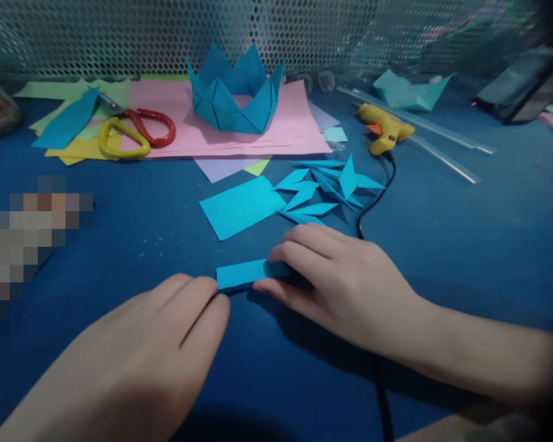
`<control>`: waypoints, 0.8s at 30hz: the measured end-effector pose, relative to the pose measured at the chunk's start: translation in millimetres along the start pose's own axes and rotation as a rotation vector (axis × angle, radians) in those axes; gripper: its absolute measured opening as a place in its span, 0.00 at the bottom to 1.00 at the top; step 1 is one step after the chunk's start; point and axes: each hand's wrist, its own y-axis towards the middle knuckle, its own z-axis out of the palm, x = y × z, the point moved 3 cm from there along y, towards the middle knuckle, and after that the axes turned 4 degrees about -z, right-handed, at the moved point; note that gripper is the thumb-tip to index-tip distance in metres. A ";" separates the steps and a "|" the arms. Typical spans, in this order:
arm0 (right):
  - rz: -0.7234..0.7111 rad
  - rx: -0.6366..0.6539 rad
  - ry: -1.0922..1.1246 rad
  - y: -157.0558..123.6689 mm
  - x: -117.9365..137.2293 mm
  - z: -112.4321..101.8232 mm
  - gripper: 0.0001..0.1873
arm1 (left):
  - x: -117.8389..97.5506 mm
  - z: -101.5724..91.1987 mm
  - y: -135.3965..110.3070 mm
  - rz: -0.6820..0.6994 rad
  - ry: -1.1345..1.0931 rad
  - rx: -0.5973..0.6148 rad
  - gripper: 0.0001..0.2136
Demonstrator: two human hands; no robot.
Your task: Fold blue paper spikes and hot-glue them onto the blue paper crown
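A narrow blue paper strip point(240, 274), which looks folded lengthwise, lies between my two hands just above the table. My left hand point(184, 319) pinches its left end between thumb and fingers. The right end is gripped by my right hand point(336, 276), whose fingers hide that part of the strip. Just beyond sits a flat blue paper rectangle point(239, 205). Several folded blue paper pieces point(317, 190) with pointed ends are heaped to its right. A crown-shaped ring of folded blue paper point(235, 104) stands farther back.
Pink paper sheets point(166, 104) lie under the crown. Scissors point(124, 138) with red and yellow handles rest at their left. A yellow glue gun point(384, 126) sits back right, its black cord point(364, 218) running behind my right hand. Clear glue sticks point(447, 159) lie beside it.
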 end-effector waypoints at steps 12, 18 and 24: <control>0.233 0.029 0.687 2.2 3.5 -1.5 0.07 | -8.0 7.6 -7.2 0.118 0.094 -0.031 0.18; 0.055 0.094 0.708 6.2 1.7 -5.1 0.15 | 8.7 8.8 3.4 0.116 0.074 0.072 0.16; 0.116 0.039 0.639 5.1 -2.3 -0.5 0.06 | -0.6 9.9 0.2 0.109 0.060 -0.042 0.17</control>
